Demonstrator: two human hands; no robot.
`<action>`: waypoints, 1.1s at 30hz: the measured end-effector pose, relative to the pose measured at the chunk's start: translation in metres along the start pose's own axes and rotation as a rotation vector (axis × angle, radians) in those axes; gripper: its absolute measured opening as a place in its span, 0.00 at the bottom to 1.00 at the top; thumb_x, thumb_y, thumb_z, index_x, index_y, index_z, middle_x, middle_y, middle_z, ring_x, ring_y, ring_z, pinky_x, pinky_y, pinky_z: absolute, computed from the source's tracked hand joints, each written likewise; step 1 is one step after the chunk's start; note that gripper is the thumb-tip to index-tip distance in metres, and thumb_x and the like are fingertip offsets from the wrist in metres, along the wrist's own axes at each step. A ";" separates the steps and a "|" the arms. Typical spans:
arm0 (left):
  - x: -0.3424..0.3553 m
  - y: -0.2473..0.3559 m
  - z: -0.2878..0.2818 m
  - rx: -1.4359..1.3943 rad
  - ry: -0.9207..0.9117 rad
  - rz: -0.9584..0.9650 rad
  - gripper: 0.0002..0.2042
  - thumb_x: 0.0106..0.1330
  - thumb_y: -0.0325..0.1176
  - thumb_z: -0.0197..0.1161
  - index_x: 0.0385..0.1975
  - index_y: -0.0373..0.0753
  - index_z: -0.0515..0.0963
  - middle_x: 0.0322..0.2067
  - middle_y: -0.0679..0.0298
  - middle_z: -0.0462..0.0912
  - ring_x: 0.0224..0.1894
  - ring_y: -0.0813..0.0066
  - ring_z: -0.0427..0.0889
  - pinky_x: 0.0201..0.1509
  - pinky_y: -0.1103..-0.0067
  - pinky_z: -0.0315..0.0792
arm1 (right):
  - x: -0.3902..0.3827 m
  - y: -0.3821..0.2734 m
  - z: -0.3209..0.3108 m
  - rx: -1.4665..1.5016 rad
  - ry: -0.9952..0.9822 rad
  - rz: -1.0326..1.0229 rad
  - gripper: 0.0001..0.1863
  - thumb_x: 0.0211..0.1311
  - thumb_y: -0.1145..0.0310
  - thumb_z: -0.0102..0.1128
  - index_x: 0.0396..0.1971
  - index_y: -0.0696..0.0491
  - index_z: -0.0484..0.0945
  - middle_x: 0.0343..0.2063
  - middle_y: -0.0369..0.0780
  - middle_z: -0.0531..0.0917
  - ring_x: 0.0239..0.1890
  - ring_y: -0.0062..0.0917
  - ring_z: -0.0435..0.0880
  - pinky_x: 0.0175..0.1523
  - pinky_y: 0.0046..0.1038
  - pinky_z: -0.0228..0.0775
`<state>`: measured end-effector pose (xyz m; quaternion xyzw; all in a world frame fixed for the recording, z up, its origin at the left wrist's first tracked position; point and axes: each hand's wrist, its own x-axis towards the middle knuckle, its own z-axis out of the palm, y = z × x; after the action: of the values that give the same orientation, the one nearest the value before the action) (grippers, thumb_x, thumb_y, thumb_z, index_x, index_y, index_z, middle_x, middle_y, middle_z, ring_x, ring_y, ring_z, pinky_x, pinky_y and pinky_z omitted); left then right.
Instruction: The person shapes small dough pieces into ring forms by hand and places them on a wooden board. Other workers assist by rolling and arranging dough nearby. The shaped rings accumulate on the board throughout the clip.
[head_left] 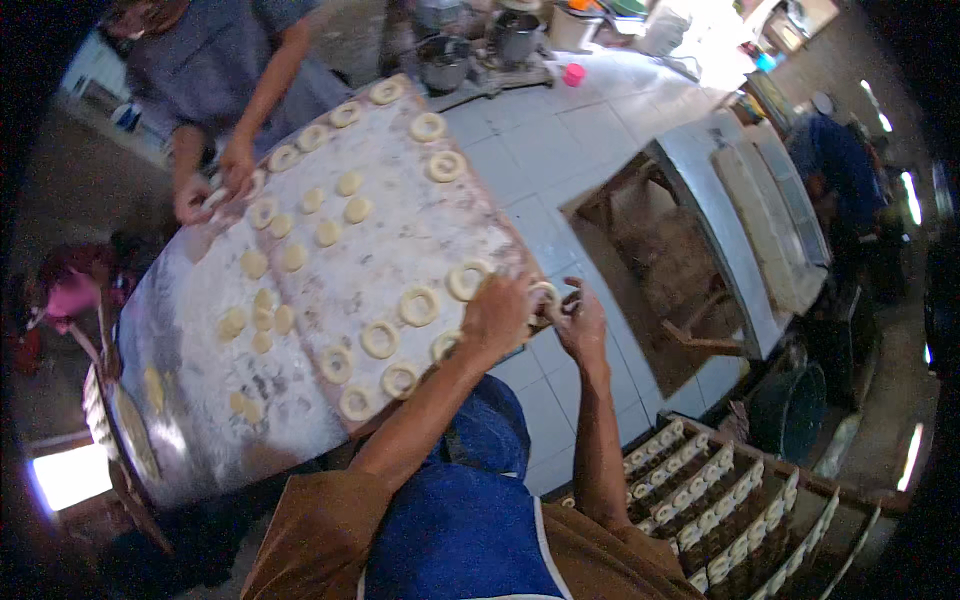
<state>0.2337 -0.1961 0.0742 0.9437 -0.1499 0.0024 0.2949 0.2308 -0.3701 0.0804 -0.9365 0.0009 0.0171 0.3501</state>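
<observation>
A pale ring of raw dough (541, 298) hangs between my hands, just past the right edge of the floured board (400, 225). My left hand (498, 318) is closed at its left side, the fingertips partly hidden. On the other side, the curled fingers of my right hand (580, 320) grip the ring. Beside my left hand lies another dough ring (468, 281), and a further dough ring (445, 347) is partly covered by my left forearm. More rings, such as one dough ring (419, 306), rest along the near side of the board.
Across the table, a person's hands (238, 168) work dough at the board's edge. Small dough discs (263, 318) lie on the floured tabletop (190, 390). Slatted racks of dough rings (700, 490) stand low at my right. Beyond is a metal-sided table (715, 235) on the tiled floor.
</observation>
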 end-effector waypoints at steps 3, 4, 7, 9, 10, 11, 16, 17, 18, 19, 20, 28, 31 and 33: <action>-0.018 0.025 -0.039 0.028 0.062 -0.147 0.13 0.59 0.40 0.62 0.40 0.42 0.79 0.41 0.57 0.78 0.47 0.56 0.75 0.48 0.62 0.70 | 0.000 0.011 0.014 0.029 0.038 -0.044 0.29 0.51 0.61 0.71 0.53 0.56 0.72 0.32 0.45 0.79 0.34 0.31 0.81 0.38 0.32 0.74; -0.036 0.013 -0.045 0.047 0.153 -0.177 0.13 0.59 0.40 0.62 0.40 0.42 0.79 0.42 0.58 0.78 0.47 0.56 0.75 0.49 0.62 0.70 | -0.007 -0.035 -0.005 0.178 -0.062 0.166 0.30 0.51 0.61 0.72 0.53 0.56 0.72 0.33 0.44 0.79 0.36 0.30 0.82 0.38 0.31 0.74; -0.100 -0.025 -0.069 0.107 0.435 -0.255 0.13 0.57 0.39 0.63 0.40 0.43 0.79 0.44 0.58 0.79 0.47 0.56 0.77 0.50 0.63 0.69 | -0.014 -0.023 0.007 0.084 0.126 0.009 0.30 0.53 0.63 0.71 0.54 0.57 0.71 0.36 0.42 0.77 0.36 0.27 0.76 0.42 0.29 0.71; -0.169 -0.068 -0.093 0.081 0.480 -0.634 0.11 0.57 0.38 0.64 0.36 0.41 0.80 0.40 0.56 0.82 0.43 0.53 0.79 0.52 0.61 0.68 | -0.021 -0.017 0.013 0.088 0.148 -0.046 0.26 0.55 0.67 0.67 0.53 0.57 0.71 0.38 0.42 0.76 0.39 0.27 0.75 0.46 0.29 0.69; -0.210 -0.091 -0.119 0.022 0.631 -0.650 0.09 0.57 0.35 0.64 0.34 0.40 0.80 0.38 0.53 0.82 0.43 0.52 0.79 0.52 0.60 0.68 | -0.026 -0.013 0.015 0.132 0.131 -0.051 0.25 0.56 0.68 0.65 0.53 0.58 0.71 0.39 0.42 0.75 0.40 0.27 0.75 0.47 0.30 0.69; -0.233 -0.094 -0.148 0.190 0.694 -0.887 0.07 0.58 0.31 0.61 0.35 0.39 0.80 0.39 0.53 0.82 0.43 0.52 0.79 0.52 0.60 0.68 | -0.031 -0.014 0.016 0.165 0.129 -0.050 0.23 0.57 0.70 0.64 0.53 0.58 0.71 0.39 0.42 0.75 0.41 0.27 0.74 0.49 0.31 0.68; -0.382 -0.164 -0.156 0.628 0.650 -1.277 0.14 0.62 0.34 0.59 0.47 0.36 0.74 0.44 0.48 0.78 0.54 0.46 0.70 0.58 0.52 0.60 | -0.036 -0.085 0.040 0.165 0.098 -0.279 0.19 0.60 0.74 0.57 0.51 0.59 0.71 0.42 0.42 0.76 0.43 0.31 0.75 0.49 0.31 0.68; -0.394 -0.168 -0.157 0.604 0.623 -1.309 0.15 0.63 0.35 0.59 0.47 0.36 0.74 0.44 0.48 0.78 0.54 0.46 0.69 0.58 0.52 0.59 | -0.035 -0.096 0.050 0.150 0.108 -0.376 0.18 0.60 0.74 0.57 0.51 0.59 0.71 0.42 0.42 0.76 0.43 0.32 0.75 0.49 0.31 0.69; -0.396 -0.171 -0.153 0.780 0.563 -1.327 0.16 0.62 0.35 0.62 0.47 0.34 0.73 0.44 0.48 0.78 0.52 0.47 0.73 0.56 0.54 0.63 | -0.038 -0.125 0.055 0.127 -0.032 -0.369 0.19 0.59 0.75 0.56 0.51 0.60 0.71 0.43 0.43 0.76 0.46 0.32 0.75 0.50 0.31 0.69; -0.399 -0.171 -0.161 0.577 0.549 -1.333 0.15 0.60 0.37 0.63 0.43 0.35 0.75 0.42 0.50 0.78 0.51 0.48 0.73 0.57 0.56 0.63 | -0.054 -0.153 0.074 0.190 -0.008 -0.453 0.19 0.58 0.76 0.57 0.51 0.61 0.71 0.44 0.44 0.76 0.48 0.33 0.75 0.52 0.32 0.69; -0.397 -0.169 -0.178 0.371 0.532 -1.316 0.15 0.58 0.39 0.65 0.39 0.36 0.77 0.41 0.51 0.79 0.50 0.48 0.74 0.58 0.58 0.64 | -0.061 -0.173 0.089 0.119 -0.065 -0.572 0.18 0.57 0.77 0.57 0.49 0.60 0.72 0.43 0.45 0.77 0.49 0.34 0.75 0.53 0.33 0.68; -0.406 -0.141 -0.208 -0.597 0.872 -0.971 0.16 0.58 0.30 0.69 0.45 0.30 0.79 0.42 0.57 0.83 0.44 0.73 0.81 0.48 0.77 0.74 | -0.186 -0.318 0.234 0.466 -0.881 -0.456 0.19 0.58 0.73 0.65 0.50 0.59 0.76 0.39 0.42 0.84 0.40 0.26 0.84 0.46 0.27 0.76; -0.411 -0.139 -0.212 -0.770 0.932 -0.951 0.11 0.61 0.29 0.65 0.43 0.32 0.82 0.39 0.59 0.83 0.41 0.76 0.81 0.45 0.79 0.75 | -0.200 -0.336 0.252 0.496 -0.963 -0.431 0.20 0.57 0.72 0.67 0.50 0.59 0.76 0.38 0.42 0.85 0.40 0.25 0.85 0.47 0.26 0.77; -0.414 -0.141 -0.213 -0.858 0.926 -0.917 0.11 0.62 0.28 0.64 0.43 0.31 0.81 0.39 0.60 0.83 0.40 0.77 0.81 0.44 0.80 0.75 | -0.207 -0.334 0.263 0.489 -0.899 -0.454 0.20 0.54 0.74 0.67 0.48 0.58 0.77 0.36 0.43 0.85 0.39 0.26 0.85 0.46 0.27 0.78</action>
<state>-0.1040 0.1496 0.1331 0.6175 0.4059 0.2159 0.6383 0.0203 0.0527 0.1081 -0.7052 -0.3463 0.3384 0.5180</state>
